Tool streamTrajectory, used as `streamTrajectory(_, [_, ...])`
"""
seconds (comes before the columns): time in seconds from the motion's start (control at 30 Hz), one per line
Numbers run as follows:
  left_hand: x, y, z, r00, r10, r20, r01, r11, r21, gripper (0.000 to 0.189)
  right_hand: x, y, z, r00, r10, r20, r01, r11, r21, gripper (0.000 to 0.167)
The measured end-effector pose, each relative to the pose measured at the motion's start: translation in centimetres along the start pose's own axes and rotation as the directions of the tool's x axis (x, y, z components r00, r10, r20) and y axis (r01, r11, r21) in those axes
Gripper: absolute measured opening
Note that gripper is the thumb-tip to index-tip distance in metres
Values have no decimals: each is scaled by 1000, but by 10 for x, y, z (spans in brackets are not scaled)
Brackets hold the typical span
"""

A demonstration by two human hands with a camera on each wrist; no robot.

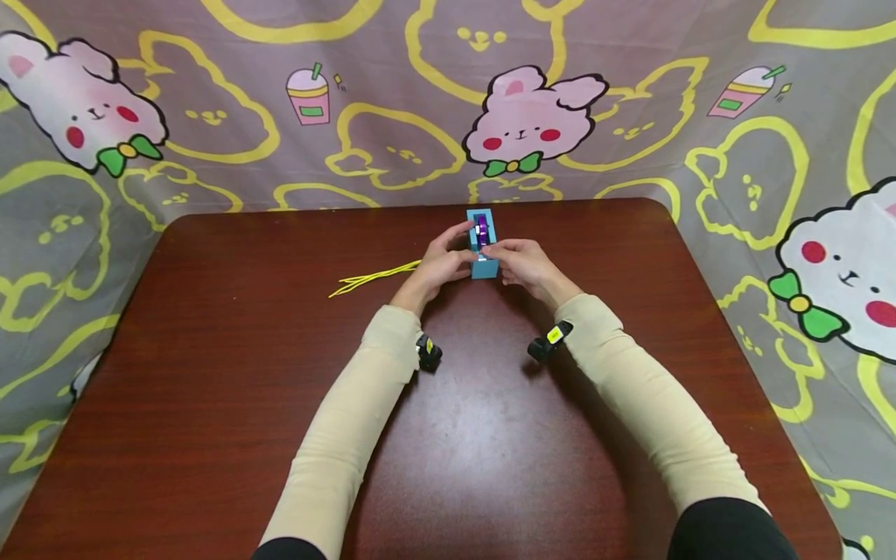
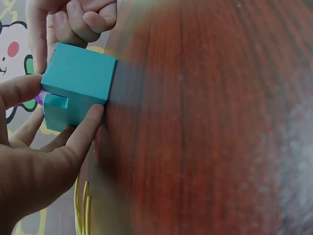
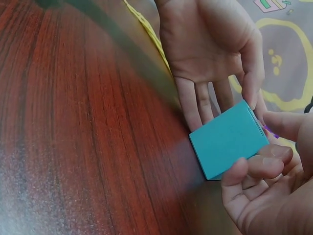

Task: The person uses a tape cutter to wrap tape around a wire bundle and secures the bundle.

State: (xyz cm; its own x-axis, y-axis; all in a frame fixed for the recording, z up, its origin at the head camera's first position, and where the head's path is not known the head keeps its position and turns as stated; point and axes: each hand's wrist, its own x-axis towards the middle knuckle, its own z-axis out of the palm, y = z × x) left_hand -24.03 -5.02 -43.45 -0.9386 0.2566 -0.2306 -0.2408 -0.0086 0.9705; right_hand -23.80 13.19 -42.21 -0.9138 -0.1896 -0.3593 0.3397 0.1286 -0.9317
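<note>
A turquoise tape dispenser (image 1: 484, 270) stands near the table's far edge, with a purple tape roll (image 1: 482, 231) set in its top. From its left side my left hand (image 1: 437, 264) grips it, thumb and fingers spread along the body. My right hand (image 1: 528, 268) is at the dispenser's near end, thumb and forefinger together over the toothed cutting edge. In the right wrist view the other right fingers (image 3: 266, 166) curl beside the smooth end wall. I cannot tell whether the right fingertips pinch the tape's end.
Several thin yellow strings (image 1: 371, 278) lie on the dark wooden table (image 1: 231, 373), just left of my left hand. A cloth backdrop (image 1: 392, 78) with printed rabbits hangs behind and at both sides. Black wrist cameras (image 1: 428, 354) sit at both cuffs.
</note>
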Motion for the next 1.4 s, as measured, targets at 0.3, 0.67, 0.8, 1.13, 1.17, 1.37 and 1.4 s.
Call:
streamTrajectory(0.3, [-1,0,0,1000,12,3,-12,1000,13,61,-1,-5,0,1000,13,-27,-13,1000,-13,24])
streamTrajectory(0.67, [0,-1,1,1000,10,-7,-10,1000,-4,62,-3,-9,2,999,13,-52,-13,1000,4,20])
streamTrajectory(0.8, [-1,-1,2,1000,15,-11,-15,1000,1,62,-4,-9,3,997,23,-72,-23,1000,7,23])
streamTrajectory(1.13, [0,-4,3,999,15,-30,-15,1000,0,62,-1,-5,1,995,83,-47,-77,989,127,13])
streamTrajectory(1.17, [1,-4,3,999,15,-32,-15,1000,1,62,-1,-5,0,994,97,-41,-90,985,148,12])
streamTrajectory(1.37, [2,-3,3,999,21,-30,-21,1000,2,61,1,-6,0,990,142,-23,-135,972,193,9])
streamTrajectory(1.4, [2,-3,3,999,21,-28,-21,1000,4,61,2,-6,0,989,144,-25,-136,972,193,9])
